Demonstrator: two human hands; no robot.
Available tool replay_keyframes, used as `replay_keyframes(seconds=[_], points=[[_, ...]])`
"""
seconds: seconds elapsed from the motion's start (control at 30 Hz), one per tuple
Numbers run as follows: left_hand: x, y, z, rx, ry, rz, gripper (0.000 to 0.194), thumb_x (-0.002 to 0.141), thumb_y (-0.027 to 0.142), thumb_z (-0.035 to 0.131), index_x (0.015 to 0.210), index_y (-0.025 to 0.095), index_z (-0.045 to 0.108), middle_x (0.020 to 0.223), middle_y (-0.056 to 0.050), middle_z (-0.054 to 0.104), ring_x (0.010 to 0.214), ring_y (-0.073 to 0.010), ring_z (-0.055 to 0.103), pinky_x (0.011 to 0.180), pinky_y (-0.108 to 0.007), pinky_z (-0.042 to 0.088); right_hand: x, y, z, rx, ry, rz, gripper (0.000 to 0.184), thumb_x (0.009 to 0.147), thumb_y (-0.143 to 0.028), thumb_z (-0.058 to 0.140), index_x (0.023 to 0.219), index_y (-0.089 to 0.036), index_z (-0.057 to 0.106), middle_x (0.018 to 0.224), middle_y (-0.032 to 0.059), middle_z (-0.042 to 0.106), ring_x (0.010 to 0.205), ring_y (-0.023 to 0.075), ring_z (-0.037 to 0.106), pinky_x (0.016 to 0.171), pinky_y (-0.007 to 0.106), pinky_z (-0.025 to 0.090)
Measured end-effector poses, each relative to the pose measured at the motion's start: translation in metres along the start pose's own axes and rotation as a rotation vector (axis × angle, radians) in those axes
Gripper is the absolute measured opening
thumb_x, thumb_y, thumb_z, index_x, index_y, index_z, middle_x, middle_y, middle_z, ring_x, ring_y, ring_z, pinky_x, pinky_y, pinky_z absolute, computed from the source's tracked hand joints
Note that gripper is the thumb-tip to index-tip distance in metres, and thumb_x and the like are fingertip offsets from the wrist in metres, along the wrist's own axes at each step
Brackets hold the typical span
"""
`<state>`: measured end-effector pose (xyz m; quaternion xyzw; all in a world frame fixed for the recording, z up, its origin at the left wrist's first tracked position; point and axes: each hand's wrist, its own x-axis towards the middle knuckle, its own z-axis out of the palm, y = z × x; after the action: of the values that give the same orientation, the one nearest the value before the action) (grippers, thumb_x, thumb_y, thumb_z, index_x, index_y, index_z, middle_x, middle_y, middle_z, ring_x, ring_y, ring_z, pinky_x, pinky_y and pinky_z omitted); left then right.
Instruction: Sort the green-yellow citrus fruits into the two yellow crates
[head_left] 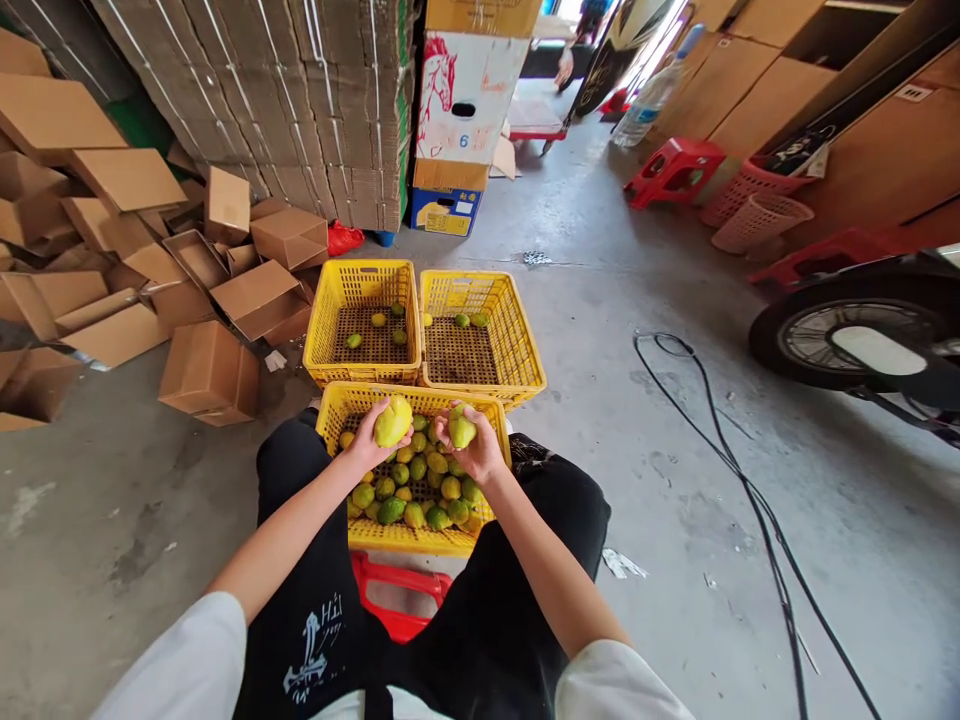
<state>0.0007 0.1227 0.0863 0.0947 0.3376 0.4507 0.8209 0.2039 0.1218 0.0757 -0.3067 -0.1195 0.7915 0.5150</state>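
Note:
Between my knees stands a yellow plastic crate (420,545) with many green and yellow lemons (418,467) lying in it. My left hand (367,440) is closed around a large yellow lemon (393,422), held above the crate's left half. To the right, at about the same height, my right hand (484,445) grips a yellow-green lemon (461,428). Beyond the near crate are two more crates: the left yellow crate (319,320) holds a few lemons, and so does the right yellow crate (525,335).
Cardboard boxes (210,370) lie piled at the left, before stacked flattened cardboard (300,120). Under me is a red stool (401,575). Black cables (720,450) run over the floor at the right, near a motorcycle wheel (817,325). A person's hand (564,66) shows far back.

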Motion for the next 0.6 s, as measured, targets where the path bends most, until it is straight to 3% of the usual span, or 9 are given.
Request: replay_keyframes(seconds=[0.17,0.27,0.33,0.43,0.5,0.6], points=[[-0.002,0.001,0.003,0.019,0.001,0.052,0.034,0.081,0.034,0.074,0.109,0.017,0.066,0.090,-0.007,0.073,0.071,-0.0174,0.071,0.057,-0.024,0.057,0.001,0.003,0.003,0.012,-0.033,0.038,0.032,0.066,-0.022,0.080,0.093,-0.023,0.063,0.084,-0.0001,0.066,0.064,0.0111,0.058,0.049,0.019,0.047],[-0.002,0.004,0.002,0.042,-0.034,0.056,0.031,0.082,0.037,0.071,0.105,0.017,0.064,0.086,-0.006,0.071,0.064,-0.0159,0.068,0.049,-0.021,0.051,0.004,0.007,0.006,-0.001,-0.013,0.021,0.027,0.068,-0.027,0.080,0.087,-0.023,0.062,0.077,-0.0014,0.062,0.058,0.0103,0.052,0.044,0.019,0.041],[0.000,0.006,0.001,0.038,-0.054,0.045,0.033,0.085,0.045,0.067,0.101,0.016,0.064,0.082,-0.006,0.070,0.060,-0.0170,0.066,0.045,-0.023,0.049,0.005,0.008,0.010,-0.024,-0.015,0.022,0.023,0.074,-0.037,0.076,0.087,-0.025,0.062,0.078,0.0004,0.063,0.062,0.0140,0.056,0.047,0.023,0.046],[0.002,0.007,0.002,-0.007,-0.025,0.048,0.044,0.087,0.053,0.061,0.106,0.013,0.066,0.085,-0.011,0.073,0.067,-0.0237,0.071,0.050,-0.029,0.054,0.006,0.007,0.019,-0.051,-0.058,0.036,0.029,0.075,-0.046,0.068,0.096,-0.026,0.064,0.089,0.0048,0.070,0.083,0.0244,0.067,0.064,0.036,0.059],[0.002,0.008,0.004,-0.045,0.002,0.065,0.047,0.087,0.047,0.059,0.116,0.011,0.067,0.093,-0.014,0.076,0.081,-0.0287,0.075,0.063,-0.035,0.060,0.006,0.006,0.024,-0.059,-0.077,0.027,0.035,0.070,-0.043,0.068,0.101,-0.027,0.064,0.094,0.0067,0.072,0.096,0.0295,0.070,0.074,0.042,0.063],[-0.001,0.011,0.007,-0.061,0.015,0.075,0.046,0.089,0.036,0.056,0.127,0.011,0.065,0.103,-0.016,0.077,0.097,-0.0319,0.076,0.080,-0.043,0.062,0.008,0.004,0.029,-0.053,-0.059,-0.016,0.036,0.069,-0.040,0.072,0.101,-0.026,0.064,0.097,0.0067,0.073,0.099,0.0288,0.071,0.076,0.040,0.064]])
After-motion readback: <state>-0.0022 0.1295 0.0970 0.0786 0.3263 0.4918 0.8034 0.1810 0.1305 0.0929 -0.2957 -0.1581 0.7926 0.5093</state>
